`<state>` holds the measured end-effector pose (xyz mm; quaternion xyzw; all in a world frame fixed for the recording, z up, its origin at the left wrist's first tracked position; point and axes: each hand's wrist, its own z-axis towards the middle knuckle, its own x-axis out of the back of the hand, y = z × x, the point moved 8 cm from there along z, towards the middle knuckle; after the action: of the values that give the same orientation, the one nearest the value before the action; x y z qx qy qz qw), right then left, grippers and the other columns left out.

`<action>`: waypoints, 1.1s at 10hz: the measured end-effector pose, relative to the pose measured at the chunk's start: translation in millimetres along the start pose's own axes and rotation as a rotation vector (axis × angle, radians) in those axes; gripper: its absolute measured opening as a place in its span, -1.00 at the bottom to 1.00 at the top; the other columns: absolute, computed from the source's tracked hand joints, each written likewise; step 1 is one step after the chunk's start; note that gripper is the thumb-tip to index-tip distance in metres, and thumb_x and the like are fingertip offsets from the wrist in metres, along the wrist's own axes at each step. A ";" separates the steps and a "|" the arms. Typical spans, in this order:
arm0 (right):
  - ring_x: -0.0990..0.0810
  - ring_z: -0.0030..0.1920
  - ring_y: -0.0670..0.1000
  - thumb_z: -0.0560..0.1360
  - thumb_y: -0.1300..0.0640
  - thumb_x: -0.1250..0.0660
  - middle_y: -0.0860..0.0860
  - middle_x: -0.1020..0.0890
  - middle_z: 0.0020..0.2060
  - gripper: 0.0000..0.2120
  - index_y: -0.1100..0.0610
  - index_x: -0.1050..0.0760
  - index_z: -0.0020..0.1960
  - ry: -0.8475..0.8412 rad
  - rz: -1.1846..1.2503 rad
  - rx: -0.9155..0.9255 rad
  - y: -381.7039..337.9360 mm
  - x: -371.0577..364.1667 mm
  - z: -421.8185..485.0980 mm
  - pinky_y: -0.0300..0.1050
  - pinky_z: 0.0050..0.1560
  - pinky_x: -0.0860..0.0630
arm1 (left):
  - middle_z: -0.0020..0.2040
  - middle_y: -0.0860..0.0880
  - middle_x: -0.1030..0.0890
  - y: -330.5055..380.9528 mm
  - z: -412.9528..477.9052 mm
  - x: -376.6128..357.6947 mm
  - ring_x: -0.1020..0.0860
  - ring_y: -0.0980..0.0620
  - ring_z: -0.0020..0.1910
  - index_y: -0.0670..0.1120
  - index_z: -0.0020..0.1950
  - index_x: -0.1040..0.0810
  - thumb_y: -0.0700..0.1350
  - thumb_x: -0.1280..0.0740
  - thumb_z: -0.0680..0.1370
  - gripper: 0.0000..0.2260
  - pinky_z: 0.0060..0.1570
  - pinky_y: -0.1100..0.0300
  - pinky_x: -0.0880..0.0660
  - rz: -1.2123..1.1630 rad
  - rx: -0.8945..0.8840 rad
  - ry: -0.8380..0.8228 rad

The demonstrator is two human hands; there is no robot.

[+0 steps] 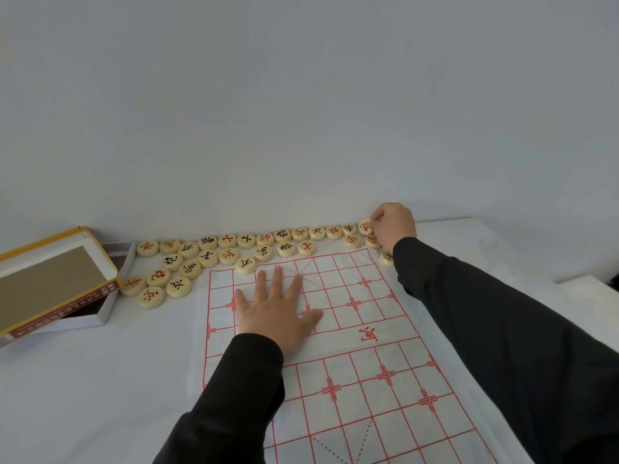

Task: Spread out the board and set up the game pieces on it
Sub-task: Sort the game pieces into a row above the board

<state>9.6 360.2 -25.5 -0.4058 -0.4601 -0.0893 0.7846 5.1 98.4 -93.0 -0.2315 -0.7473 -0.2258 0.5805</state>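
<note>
Board: xiangqi board [368, 413], a thin white sheet with a red grid, spread flat on the worktop [83, 380]; it runs from the near edge of the view out to the rows of pieces.
Left hand: left hand [274, 309] lies palm down on the far half of the board; fingers [278, 279] straight and splayed, pressing the sheet and holding nothing.
Right hand: right hand [395, 226] reaches past the board's far right corner; its fingers [378, 217] are curled and pinch the end piece [365, 226], a red-character disc at the right end of the far row.
Pieces: round cream xiangqi pieces [248, 240] with red or black characters lie face up in loose rows on the worktop along the board's far edge, against the wall [301, 95], spreading left toward the box.
Edge piece: one black-character piece [245, 265] overlaps the board's far left corner.
Hidden piece: another piece [387, 257] is partly covered by the right sleeve [485, 329].
Box: open white box [100, 316] at far left, with the yellow-edged lid [50, 283] propped tilted over it.
</note>
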 end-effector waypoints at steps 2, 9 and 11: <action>-0.56 0.08 0.12 0.50 0.34 -0.22 0.12 -0.58 0.11 -0.70 0.17 -0.53 0.19 0.046 -0.034 0.030 17.5 15.4 2.8 -0.08 0.08 -0.49 | 0.54 -0.02 0.24 -0.6 -0.5 1.0 0.25 -0.13 0.50 0.11 0.52 0.23 0.36 0.09 0.52 -0.33 0.41 -0.26 0.13 0.004 0.001 0.001; -0.58 -0.06 0.13 0.56 0.01 -0.17 0.08 -0.61 -0.19 -0.71 0.19 -0.57 -0.07 -0.175 -0.442 0.092 12.9 -4.7 16.6 -0.03 0.00 -0.45 | 0.54 -0.01 0.24 0.2 2.2 0.3 0.25 -0.12 0.50 0.12 0.52 0.23 0.37 0.10 0.51 -0.33 0.41 -0.26 0.13 0.004 0.002 0.017; -0.44 0.14 0.16 0.63 0.08 -0.01 0.15 -0.53 0.08 -0.66 0.20 -0.50 0.09 -0.176 -0.476 0.029 26.4 6.3 23.7 -0.01 0.07 -0.41 | 0.54 -0.02 0.24 -0.1 1.2 0.3 0.25 -0.13 0.50 0.12 0.52 0.23 0.36 0.10 0.51 -0.33 0.40 -0.26 0.13 0.008 -0.001 0.017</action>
<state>11.2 396.0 -29.3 -0.2812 -0.6105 -0.2292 0.7041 4.1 99.1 -93.1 -0.2328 -0.7412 -0.2256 0.5879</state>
